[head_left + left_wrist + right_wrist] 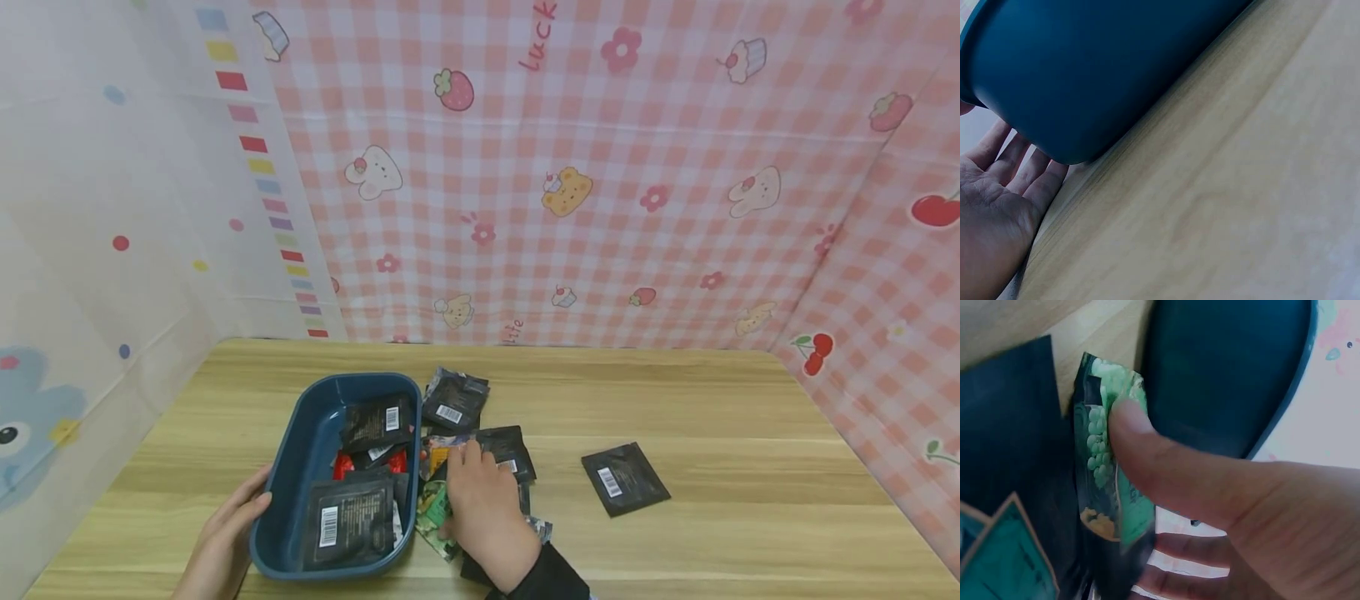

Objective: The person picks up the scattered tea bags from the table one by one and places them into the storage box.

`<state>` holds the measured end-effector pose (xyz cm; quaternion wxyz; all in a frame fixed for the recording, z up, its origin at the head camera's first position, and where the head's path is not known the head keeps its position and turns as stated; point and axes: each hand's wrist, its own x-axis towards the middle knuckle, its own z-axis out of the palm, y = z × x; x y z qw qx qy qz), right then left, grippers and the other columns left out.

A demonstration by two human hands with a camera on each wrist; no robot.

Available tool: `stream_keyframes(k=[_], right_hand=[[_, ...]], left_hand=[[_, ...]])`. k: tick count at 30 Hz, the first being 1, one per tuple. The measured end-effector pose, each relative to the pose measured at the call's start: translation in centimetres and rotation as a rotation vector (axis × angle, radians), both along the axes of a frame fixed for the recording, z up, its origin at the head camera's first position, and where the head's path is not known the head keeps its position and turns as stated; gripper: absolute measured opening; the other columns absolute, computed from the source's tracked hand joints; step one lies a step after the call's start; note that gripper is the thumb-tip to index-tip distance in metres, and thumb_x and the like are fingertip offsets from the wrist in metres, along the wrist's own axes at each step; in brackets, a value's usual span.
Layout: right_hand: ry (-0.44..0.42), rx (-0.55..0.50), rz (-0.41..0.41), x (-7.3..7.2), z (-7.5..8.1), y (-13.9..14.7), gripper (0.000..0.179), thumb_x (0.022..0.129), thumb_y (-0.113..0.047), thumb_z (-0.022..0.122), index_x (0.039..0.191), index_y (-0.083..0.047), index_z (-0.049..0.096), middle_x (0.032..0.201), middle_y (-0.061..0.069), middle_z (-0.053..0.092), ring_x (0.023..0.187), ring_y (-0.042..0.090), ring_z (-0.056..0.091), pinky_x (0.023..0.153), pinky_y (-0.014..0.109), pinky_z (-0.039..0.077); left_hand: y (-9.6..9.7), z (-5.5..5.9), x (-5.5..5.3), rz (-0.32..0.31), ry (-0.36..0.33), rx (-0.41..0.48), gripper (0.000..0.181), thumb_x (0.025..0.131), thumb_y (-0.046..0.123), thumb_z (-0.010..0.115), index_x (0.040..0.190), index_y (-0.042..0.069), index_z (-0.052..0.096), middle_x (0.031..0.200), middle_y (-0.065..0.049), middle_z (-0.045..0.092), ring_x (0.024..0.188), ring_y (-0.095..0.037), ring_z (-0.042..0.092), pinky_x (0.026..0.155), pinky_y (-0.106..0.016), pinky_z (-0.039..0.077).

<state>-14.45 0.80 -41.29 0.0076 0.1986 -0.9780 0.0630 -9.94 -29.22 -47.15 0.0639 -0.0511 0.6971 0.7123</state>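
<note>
My left hand point(232, 529) rests at the left side of a dark blue plastic bin point(281, 492), its thumb at the rim. In the left wrist view, its loosely extended fingers point(1017, 164) touch the bin's lower corner. Close to the bin's right wall, my right hand point(487, 508) reaches down into a pile of packets. It pinches a small green packet point(1100, 444), with the thumb on the printed front and the other fingers behind. A black packet point(1010, 419) lies beside it, and the bin's wall stands just past it in that view.
Inside the bin lie several black packets point(352, 521) with white barcode labels, and a red wrapper point(342, 465). Black packets point(453, 398) lie behind the right hand, near a colourful packet point(442, 454). A lone black packet point(625, 479) is farther right. Patterned cloth point(600, 233) hangs behind the table.
</note>
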Motion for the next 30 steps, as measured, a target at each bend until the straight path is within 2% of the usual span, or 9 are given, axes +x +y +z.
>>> stream_keyframes(k=[6,10,13,17,20,22,25,30], right_hand=[[0.184,-0.071,0.024,-0.1,0.8,0.3,0.074,0.06,-0.022,0.085,0.124,-0.001,0.054,0.095,0.013,0.072,0.081,0.025,0.065,0.064,0.037,0.054],[0.276,-0.119,0.047,0.0,1.7,0.5,0.057,0.068,-0.008,0.078,0.121,-0.005,0.057,0.081,0.006,0.074,0.066,0.018,0.063,0.052,0.029,0.048],[0.324,-0.171,0.078,0.1,2.5,0.8,0.042,0.071,-0.002,0.074,0.112,-0.007,0.065,0.081,0.005,0.074,0.062,0.016,0.063,0.049,0.027,0.047],[0.332,-0.245,0.079,0.0,3.6,1.4,0.027,0.069,-0.006,0.076,0.096,-0.011,0.073,0.084,0.003,0.073,0.066,0.016,0.065,0.055,0.032,0.052],[0.35,-0.296,0.052,-0.1,4.2,1.7,0.019,0.071,-0.008,0.075,0.09,-0.012,0.076,0.078,0.001,0.069,0.065,0.013,0.062,0.054,0.031,0.051],[0.383,-0.328,0.056,0.0,4.5,1.7,0.017,0.074,-0.009,0.074,0.09,-0.013,0.077,0.076,-0.001,0.067,0.062,0.011,0.057,0.051,0.027,0.048],[0.435,-0.338,0.102,0.4,4.9,1.4,0.021,0.077,-0.009,0.071,0.096,-0.016,0.077,0.08,-0.003,0.066,0.065,0.009,0.053,0.051,0.023,0.045],[0.476,-0.304,0.236,1.2,5.3,0.7,0.028,0.081,-0.012,0.069,0.107,-0.02,0.073,0.099,-0.002,0.07,0.085,0.012,0.058,0.068,0.027,0.053]], left_hand=[[0.0,0.0,0.1,0.0,-0.002,0.009,0.062,0.103,0.027,0.033,0.149,-0.004,0.005,0.114,0.038,0.047,0.104,0.014,0.05,0.079,-0.009,0.045],[0.0,0.0,0.1,-0.013,0.008,-0.002,0.062,0.103,0.027,0.032,0.149,-0.004,0.004,0.12,0.033,0.041,0.105,0.016,0.048,0.08,-0.008,0.044],[0.1,0.0,0.0,-0.005,-0.006,-0.021,0.062,0.103,0.029,0.031,0.15,-0.002,0.005,0.135,0.017,0.035,0.105,0.018,0.046,0.08,-0.007,0.042],[0.2,0.0,-0.2,0.023,-0.053,-0.043,0.064,0.102,0.033,0.033,0.151,0.001,0.007,0.151,-0.009,0.018,0.102,0.021,0.044,0.08,-0.007,0.04],[0.3,0.1,-0.3,0.031,-0.07,-0.056,0.065,0.101,0.034,0.034,0.151,0.002,0.007,0.155,-0.018,0.01,0.1,0.023,0.043,0.079,-0.007,0.039],[0.3,0.2,-0.2,0.03,-0.073,-0.06,0.065,0.101,0.035,0.034,0.151,0.002,0.007,0.156,-0.021,0.007,0.099,0.023,0.042,0.079,-0.007,0.039],[0.3,0.1,-0.2,0.028,-0.07,-0.058,0.065,0.102,0.035,0.033,0.151,0.002,0.007,0.156,-0.021,0.006,0.099,0.024,0.042,0.079,-0.007,0.038],[0.2,-0.1,-0.1,0.031,-0.056,-0.051,0.064,0.102,0.033,0.033,0.15,0.001,0.008,0.151,-0.011,0.017,0.102,0.021,0.044,0.079,-0.007,0.04]])
